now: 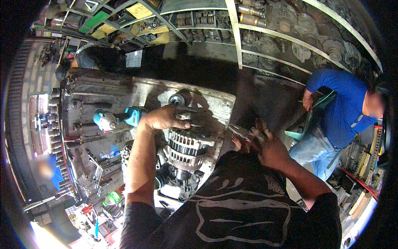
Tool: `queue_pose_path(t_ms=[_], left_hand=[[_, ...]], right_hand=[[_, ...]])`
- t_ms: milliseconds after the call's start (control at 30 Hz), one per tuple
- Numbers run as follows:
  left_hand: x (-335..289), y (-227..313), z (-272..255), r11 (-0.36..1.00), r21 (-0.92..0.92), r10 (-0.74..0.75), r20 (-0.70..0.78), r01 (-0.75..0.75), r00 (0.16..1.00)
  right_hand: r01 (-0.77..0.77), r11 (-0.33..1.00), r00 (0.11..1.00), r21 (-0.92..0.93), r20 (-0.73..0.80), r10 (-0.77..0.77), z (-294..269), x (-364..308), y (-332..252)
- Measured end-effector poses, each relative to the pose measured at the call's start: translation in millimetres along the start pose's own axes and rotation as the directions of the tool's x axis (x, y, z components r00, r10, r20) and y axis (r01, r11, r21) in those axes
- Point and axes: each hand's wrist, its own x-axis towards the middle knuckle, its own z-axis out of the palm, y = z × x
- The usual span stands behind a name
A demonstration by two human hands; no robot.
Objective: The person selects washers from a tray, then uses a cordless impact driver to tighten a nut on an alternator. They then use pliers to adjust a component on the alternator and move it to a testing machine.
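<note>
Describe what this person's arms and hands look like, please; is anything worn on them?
Black short sleeves of a T-shirt with a pale outline print cover the upper arms. The forearms are bare. The left hand and right hand are ungloved, and no wristwatch shows.

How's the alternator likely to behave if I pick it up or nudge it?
The alternator is probably heavy for its size, since it looks mostly metal. It should feel stiff: its slotted casing looks rigid. Its rounded side might let it rock or roll if pushed.
</note>
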Motion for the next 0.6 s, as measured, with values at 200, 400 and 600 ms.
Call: queue_pose_path(t_ms=[200, 400, 600], left_hand=[[16.4, -5.8, 4.0, 0.973, 0.222, -0.081, 0.101, 0.057, 0.992], [22.8, 2.4, 21.7, 0.996, 0.094, -0.031, 0.192, 0.013, 0.981], [18.8, 10.9, 18.9, 0.995, 0.097, -0.030, 0.198, 0.011, 0.980]], right_hand=[[-0.040, 0.992, 0.999, 0.124, -0.030, 0.044, -0.7, -1.4, 0.5], [0.124, 0.992, 0.983, -0.029, -0.130, -0.127, 7.2, 20.2, -13.0], [0.260, 0.897, 0.877, -0.359, -0.302, -0.375, -8.3, 35.4, -33.2]])
